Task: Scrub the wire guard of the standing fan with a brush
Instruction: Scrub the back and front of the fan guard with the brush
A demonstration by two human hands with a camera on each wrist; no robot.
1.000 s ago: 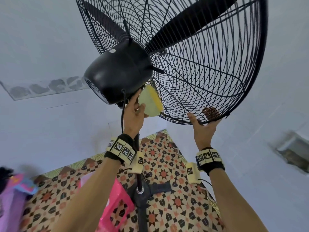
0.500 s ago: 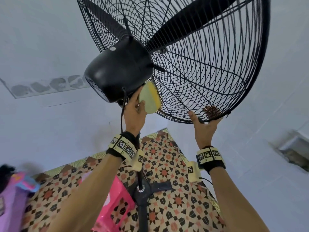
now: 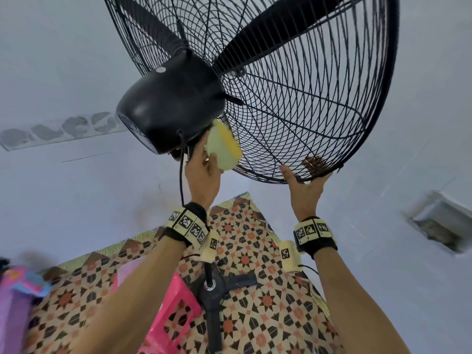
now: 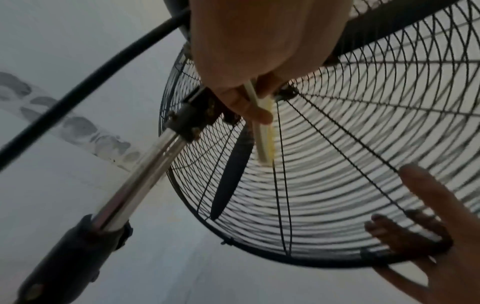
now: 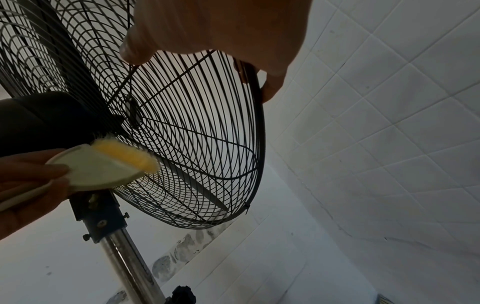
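Towering overhead, tilted: black fan (image 3: pixel 255 103), wire guard (image 3: pixel 319 111) spread wide around dark blades (image 3: pixel 275 29), round motor housing (image 3: pixel 168 108) bulging behind. Stood on a chrome pole (image 4: pixel 140 170) over a patterned tile floor (image 3: pixel 255 290), pink crate (image 3: pixel 176 315) beside the base. Gripped the guard's bottom rim with the right hand (image 3: pixel 305 186), fingers hooked through the wires from below, thumb up along the back. Held in the left hand (image 3: pixel 203 175), fingers curled on its pale handle: brush (image 3: pixel 224 148), yellow bristles (image 5: pixel 127 155) pressed against the rear wires just under the motor housing.
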